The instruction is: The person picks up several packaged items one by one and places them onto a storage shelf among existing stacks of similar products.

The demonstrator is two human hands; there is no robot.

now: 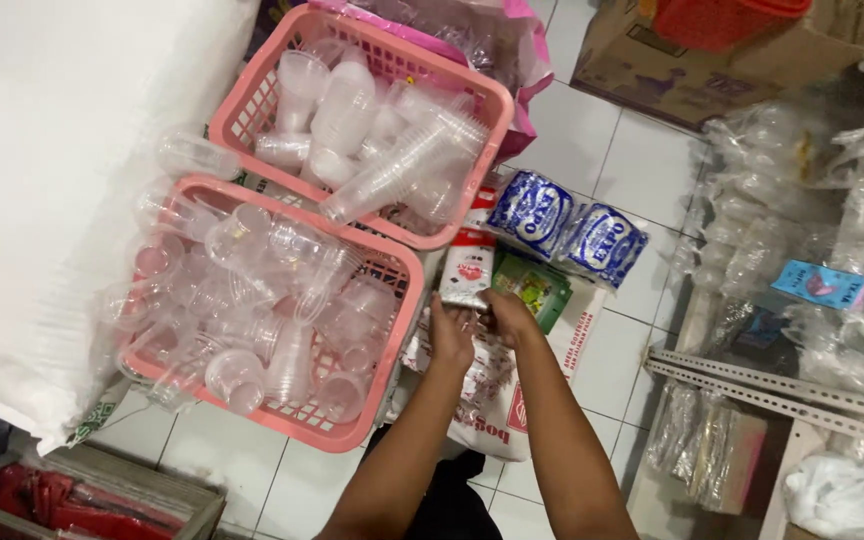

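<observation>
Both my hands meet over a white printed sack (pixel 497 395) on the tiled floor. My left hand (pixel 449 335) grips the lower edge of a white and red packet (pixel 467 265). My right hand (pixel 508 315) closes on a small clear plastic item beside it, just below a green packet (pixel 537 288); what it is I cannot make out. Two blue and white wrapped rolls (pixel 567 228) lie just beyond the packets.
Two pink baskets (pixel 397 330) (pixel 492 105) full of several clear plastic cups stand at left. A large white sack (pixel 42 200) fills the far left. Cardboard box (pixel 692 70), bagged plastic ware (pixel 852 240) and slotted metal angle bars (pixel 772 385) crowd the right.
</observation>
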